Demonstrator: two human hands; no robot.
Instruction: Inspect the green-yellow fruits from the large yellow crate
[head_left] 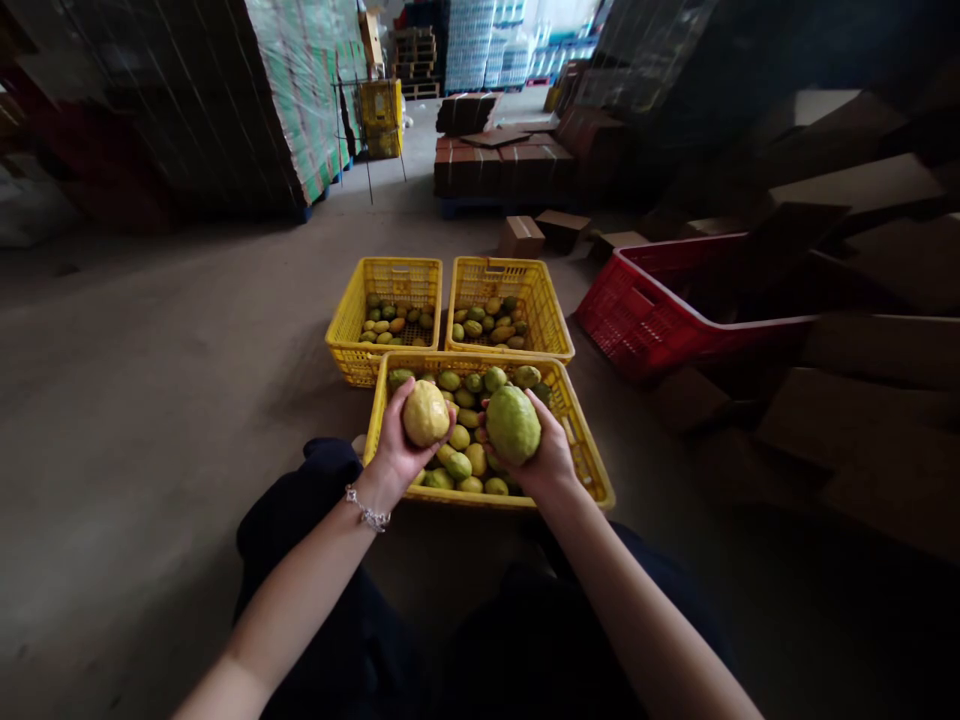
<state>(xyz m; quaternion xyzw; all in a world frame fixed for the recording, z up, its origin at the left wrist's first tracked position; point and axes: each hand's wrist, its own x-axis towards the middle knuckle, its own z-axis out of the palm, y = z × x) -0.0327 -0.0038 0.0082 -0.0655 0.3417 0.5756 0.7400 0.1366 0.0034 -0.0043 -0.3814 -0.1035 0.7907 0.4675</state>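
Observation:
My left hand [391,445] is closed around a pale yellow guava [426,413]. A larger, bumpy green guava [514,425] rests in my right hand [553,452], with the fingers curled about it. Both fruits are held side by side above the front yellow crate [595,450]. Inside that crate lie many green and yellowish guavas [459,465], partly hidden by my hands. Behind it stand two more yellow crates, one at the left [345,315] and one at the right [553,300], each with green, yellow and orange-tinged fruits on its bottom.
A red crate [637,315] stands to the right beside heaped cardboard [862,400]. Small boxes [521,237] lie on the floor beyond the yellow crates. Farther back are a pallet of flat cardboard [502,168], a wrapped green stack [300,100] and a yellow crate on a stand [381,118].

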